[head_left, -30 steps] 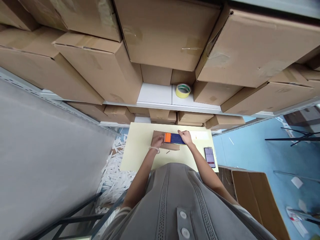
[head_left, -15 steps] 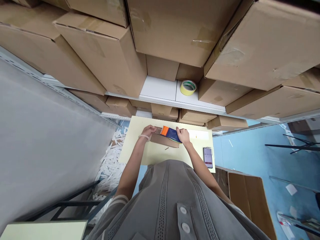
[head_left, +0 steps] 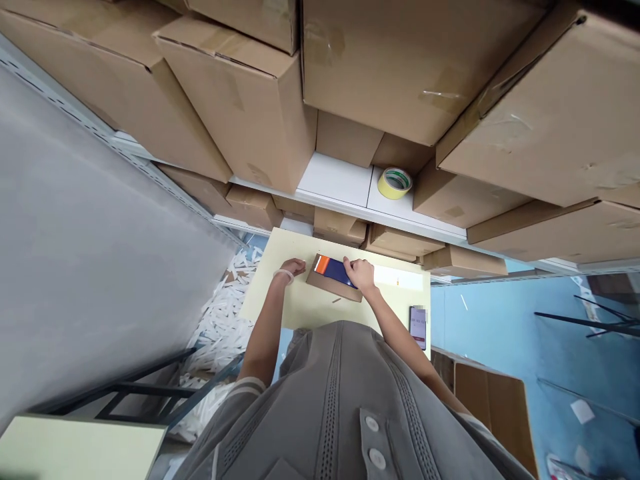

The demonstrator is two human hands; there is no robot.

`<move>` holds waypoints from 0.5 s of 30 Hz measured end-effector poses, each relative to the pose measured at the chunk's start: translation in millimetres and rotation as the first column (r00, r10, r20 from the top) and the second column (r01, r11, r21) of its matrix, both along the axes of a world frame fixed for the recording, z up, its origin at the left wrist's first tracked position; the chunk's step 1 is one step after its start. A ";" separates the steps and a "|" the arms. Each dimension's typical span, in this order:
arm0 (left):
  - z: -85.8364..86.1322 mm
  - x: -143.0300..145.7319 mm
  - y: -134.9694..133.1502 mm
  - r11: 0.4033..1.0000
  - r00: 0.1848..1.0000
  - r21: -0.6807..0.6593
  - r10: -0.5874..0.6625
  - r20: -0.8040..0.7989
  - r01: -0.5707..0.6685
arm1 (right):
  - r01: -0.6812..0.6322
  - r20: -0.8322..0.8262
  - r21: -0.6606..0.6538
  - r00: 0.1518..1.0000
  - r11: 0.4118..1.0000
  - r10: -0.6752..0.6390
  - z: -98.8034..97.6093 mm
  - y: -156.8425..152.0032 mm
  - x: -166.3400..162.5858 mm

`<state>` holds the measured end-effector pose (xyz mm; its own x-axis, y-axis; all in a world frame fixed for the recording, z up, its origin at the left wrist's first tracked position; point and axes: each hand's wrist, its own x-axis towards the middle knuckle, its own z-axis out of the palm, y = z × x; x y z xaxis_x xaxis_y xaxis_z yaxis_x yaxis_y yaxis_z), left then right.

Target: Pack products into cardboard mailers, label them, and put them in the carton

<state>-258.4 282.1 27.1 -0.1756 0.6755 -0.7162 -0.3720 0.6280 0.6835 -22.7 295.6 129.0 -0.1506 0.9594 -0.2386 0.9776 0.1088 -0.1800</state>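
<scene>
Head view, looking down over a grey buttoned garment. A pale yellow rectangular surface (head_left: 310, 310) stood below metal shelving packed with brown cardboard cartons (head_left: 235, 107).

A flat brown cardboard box (head_left: 333, 288) lay on the surface near its far edge. On top of it sat a flat dark blue packet with an orange end (head_left: 333, 269), orange end pointing to the person's left.

Right hand (head_left: 360, 275) rested on the right end of the blue packet, fingers curled down over it, pressing or gripping it against the cardboard box; whether the fingers closed round its edge could not be told. Left hand (head_left: 293, 269), with a pale band at the wrist, lay on the surface just left of the box, fingers loosely curled and holding nothing; contact with the box's left edge was unclear.

A dark smartphone (head_left: 419, 325) lay at the right edge of the surface, well apart from the hands. A roll of yellow tape (head_left: 394, 183) sat on the white shelf (head_left: 340, 183) above. White paper strips (head_left: 220, 327) littered the floor left of the surface.
</scene>
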 end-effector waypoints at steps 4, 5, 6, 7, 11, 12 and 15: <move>-11.7 14.2 -0.2 0.998 0.997 -0.048 -0.042 -0.066 0.039 | -0.007 0.009 0.000 1.000 1.000 0.007 0.0 0.9 -3.4; -13.5 18.1 -0.5 0.997 0.995 -0.054 -0.055 -0.087 0.051 | -0.003 0.006 0.003 1.000 1.000 0.003 0.1 1.4 -3.8; -14.9 21.7 -0.9 0.996 0.992 -0.059 -0.068 -0.109 0.062 | 0.002 0.001 0.006 1.000 1.000 -0.002 0.1 1.9 -4.0; -16.0 24.9 -1.2 0.995 0.988 -0.063 -0.080 -0.135 0.072 | 0.007 -0.004 0.008 1.000 1.000 -0.007 0.2 2.3 -4.2; -19.0 31.9 -1.9 0.993 0.954 -0.069 -0.112 -0.279 0.097 | 0.007 -0.015 0.023 1.000 1.000 -0.007 0.0 3.0 -4.7; -19.6 32.1 -2.3 0.993 0.940 -0.064 -0.117 -0.320 0.102 | 0.005 -0.014 0.029 1.000 1.000 -0.005 -0.1 2.9 -4.9; -21.4 30.3 -6.3 0.989 0.902 -0.031 -0.144 -0.406 0.144 | 0.009 -0.010 0.040 1.000 0.999 -0.008 -0.3 2.1 -5.5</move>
